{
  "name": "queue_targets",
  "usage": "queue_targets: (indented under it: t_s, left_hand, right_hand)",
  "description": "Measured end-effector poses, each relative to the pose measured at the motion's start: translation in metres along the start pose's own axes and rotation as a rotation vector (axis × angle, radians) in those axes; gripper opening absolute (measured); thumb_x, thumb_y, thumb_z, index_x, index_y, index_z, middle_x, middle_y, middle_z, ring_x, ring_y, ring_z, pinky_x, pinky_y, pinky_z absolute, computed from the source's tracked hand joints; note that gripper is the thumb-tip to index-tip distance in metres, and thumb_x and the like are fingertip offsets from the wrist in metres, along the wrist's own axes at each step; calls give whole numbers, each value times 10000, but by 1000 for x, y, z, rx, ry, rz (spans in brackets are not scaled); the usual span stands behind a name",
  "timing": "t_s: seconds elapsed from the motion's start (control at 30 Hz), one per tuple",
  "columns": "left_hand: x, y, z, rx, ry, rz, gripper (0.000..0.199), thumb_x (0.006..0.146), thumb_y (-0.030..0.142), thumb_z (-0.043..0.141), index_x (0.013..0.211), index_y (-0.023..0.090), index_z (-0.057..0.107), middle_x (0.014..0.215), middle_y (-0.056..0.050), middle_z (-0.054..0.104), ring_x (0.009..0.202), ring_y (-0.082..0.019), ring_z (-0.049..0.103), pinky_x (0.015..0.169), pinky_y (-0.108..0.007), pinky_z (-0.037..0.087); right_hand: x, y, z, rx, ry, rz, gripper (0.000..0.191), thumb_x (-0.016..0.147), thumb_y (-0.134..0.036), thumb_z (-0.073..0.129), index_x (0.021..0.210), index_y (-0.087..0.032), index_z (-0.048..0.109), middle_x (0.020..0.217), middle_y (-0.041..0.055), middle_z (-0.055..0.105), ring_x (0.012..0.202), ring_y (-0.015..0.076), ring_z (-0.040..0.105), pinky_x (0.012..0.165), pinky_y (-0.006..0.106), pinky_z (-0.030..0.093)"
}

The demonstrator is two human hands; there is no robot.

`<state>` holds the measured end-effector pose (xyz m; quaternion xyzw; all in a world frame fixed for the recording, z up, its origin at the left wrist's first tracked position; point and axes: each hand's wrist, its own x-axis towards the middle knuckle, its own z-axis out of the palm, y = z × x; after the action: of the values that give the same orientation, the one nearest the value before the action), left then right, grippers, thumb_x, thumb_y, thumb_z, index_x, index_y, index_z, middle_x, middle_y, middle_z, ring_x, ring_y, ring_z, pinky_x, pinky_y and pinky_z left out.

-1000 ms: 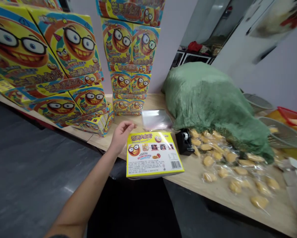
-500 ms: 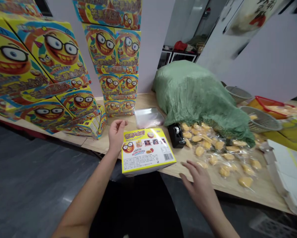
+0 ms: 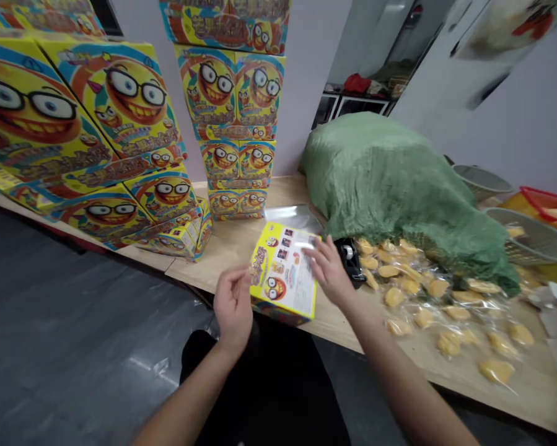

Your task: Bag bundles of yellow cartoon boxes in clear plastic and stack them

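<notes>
So, the yellow-and-white printed box (image 3: 282,267) sits right at the near edge of the wooden table (image 3: 229,248), turned at an angle with its text panel facing up. Right hand (image 3: 328,270) has its fingers spread loosely over the panel's right side, not clenched on anything. Left hand (image 3: 234,303) is half curled just beside the left edge; can't tell if it's actually gripping the box. Black tape dispenser (image 3: 352,263) is just right of the right hand, clear plastic sheets (image 3: 297,215) lie behind the box, and a bunch of wrapped yellow pieces (image 3: 411,288) spreads out past the dispenser.
</notes>
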<state>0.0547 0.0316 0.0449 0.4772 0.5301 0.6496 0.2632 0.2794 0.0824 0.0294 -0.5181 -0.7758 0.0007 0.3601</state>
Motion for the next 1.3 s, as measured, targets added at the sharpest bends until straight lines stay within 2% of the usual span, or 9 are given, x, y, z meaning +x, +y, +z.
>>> queue_targets:
  t_s: [0.1, 0.2, 0.4, 0.53, 0.73, 0.8, 0.97, 1.13, 1.3]
  left_hand:
    - [-20, 6, -2, 105, 2, 154, 70, 871, 203, 543, 907, 215, 601, 944, -44, 630, 918, -177, 605, 856, -341, 488]
    - [-27, 7, 2, 208, -59, 314, 144, 840, 135, 567, 928, 238, 615, 947, -35, 638, 937, -182, 604, 869, -362, 488]
    - [-17, -3, 1, 237, -331, 477, 434, 857, 143, 475, 1275, 261, 489, 1317, -109, 531, 1306, -274, 405, 1077, -522, 322]
    - [8, -15, -15, 92, -608, 374, 553, 916, 145, 337, 1440, 275, 218, 1331, -100, 542, 1306, -211, 425, 1111, -487, 287]
    - [82, -49, -33, 167, -310, 347, 898, 689, 352, 748, 1421, 220, 246, 1507, -174, 248, 1392, -313, 243, 1122, -489, 238]
    - [107, -62, -35, 228, -393, 307, 1020, 563, 371, 830, 1408, 190, 287, 1473, -193, 307, 1369, -333, 286, 1112, -489, 251]
    - [137, -83, -41, 319, -658, 224, 613, 709, 323, 714, 1273, 211, 502, 1181, -105, 618, 1125, -247, 563, 1005, -415, 394]
    - [108, -97, -75, 480, -508, 173, 232, 826, 296, 553, 1011, 187, 640, 1044, -107, 649, 1042, -258, 573, 965, -429, 403]
    - [54, -121, -125, 594, 18, -4, 634, 644, 362, 759, 1181, 149, 498, 1262, -159, 483, 1276, -326, 355, 1084, -485, 249]
  right_hand:
    - [27, -25, -20, -26, 9, 151, 251, 864, -318, 501, 949, -164, 680, 1017, 140, 639, 1029, 287, 561, 885, 476, 454]
    - [35, -75, -31, 280, -304, 248, 272, 879, -403, 504, 929, -207, 685, 863, 55, 690, 774, 193, 628, 685, 317, 500]
    - [34, -118, -25, 460, -533, 221, 281, 871, -423, 509, 989, -203, 637, 907, 39, 691, 805, 177, 633, 698, 294, 485]
    - [9, -119, -8, 437, -284, 261, 490, 776, -333, 630, 1230, -194, 507, 1079, 85, 656, 970, 224, 602, 805, 359, 480]
    - [-10, -126, 23, 316, 60, 347, 166, 856, -233, 501, 754, -206, 629, 815, 47, 677, 840, 211, 577, 801, 378, 438]
    - [-9, -126, 26, 340, 125, 372, 141, 851, -233, 505, 774, -204, 618, 823, 47, 670, 827, 206, 578, 769, 365, 447]
    - [-13, -121, 25, 319, 101, 251, 133, 858, -192, 474, 769, -206, 571, 851, 52, 660, 860, 206, 577, 805, 380, 453]
    - [-25, -112, 25, 240, 103, 28, 139, 856, -196, 496, 956, -199, 592, 965, 73, 675, 969, 221, 588, 912, 428, 437]
    - [-35, -105, 41, -126, 124, -166, 406, 756, -344, 679, 1120, -188, 588, 1148, 116, 636, 1097, 291, 548, 998, 480, 369]
